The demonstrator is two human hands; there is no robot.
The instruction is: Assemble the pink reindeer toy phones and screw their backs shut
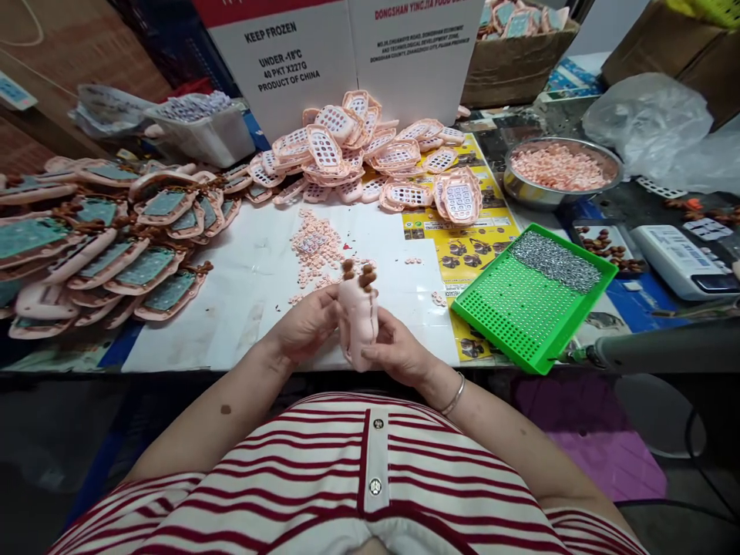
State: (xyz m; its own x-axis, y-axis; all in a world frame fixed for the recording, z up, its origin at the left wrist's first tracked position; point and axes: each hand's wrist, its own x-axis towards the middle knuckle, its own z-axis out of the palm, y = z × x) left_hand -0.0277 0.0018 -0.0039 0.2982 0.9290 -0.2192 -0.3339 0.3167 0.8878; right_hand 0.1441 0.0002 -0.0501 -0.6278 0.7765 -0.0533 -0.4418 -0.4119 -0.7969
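Observation:
A pink plastic toy phone casing [359,320] with brown antler-like knobs on top stands upright between my hands, close to the table's front edge. My left hand [309,324] has its fingers closed on the casing's left side. From the right, my right hand [401,351] grips the lower part, thumb across the front. A seam between two shells runs down the casing's side; what is inside is hidden. Just beyond lies a loose heap of small pink button pieces [315,250] on the white board [243,270].
Pink shells with circuit boards [142,266] are piled at left; pink faceplates with key holes [327,146] heap behind. On the right are a green tray [497,301] of small screws, a metal bowl [563,196] of pink pieces, brown parts and an electric screwdriver [653,347].

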